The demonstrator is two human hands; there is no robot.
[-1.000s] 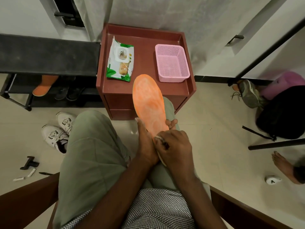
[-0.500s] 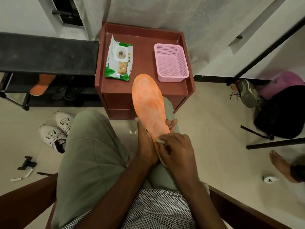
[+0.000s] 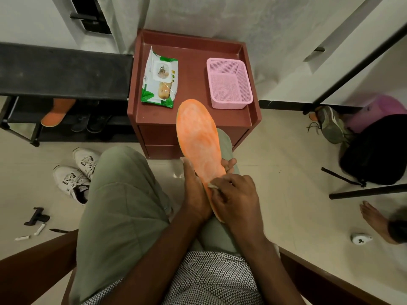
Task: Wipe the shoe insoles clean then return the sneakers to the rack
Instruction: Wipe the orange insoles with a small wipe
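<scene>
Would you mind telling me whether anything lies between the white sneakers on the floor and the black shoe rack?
Nothing visible does. The white sneakers sit on bare floor just in front of the rack, whose lower shelf holds dark shoes and an orange insole.

A home entryway: a low black shoe rack holding footwear, white sneakers on tiled floor, a small brown cabinet against the wall

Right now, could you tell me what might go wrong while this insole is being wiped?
1. The left hand grips only the heel end of the orange insole, so the long free toe end could flex or slip.
2. The right hand pinches just a small wipe, which may miss the pale patches further up.
</scene>
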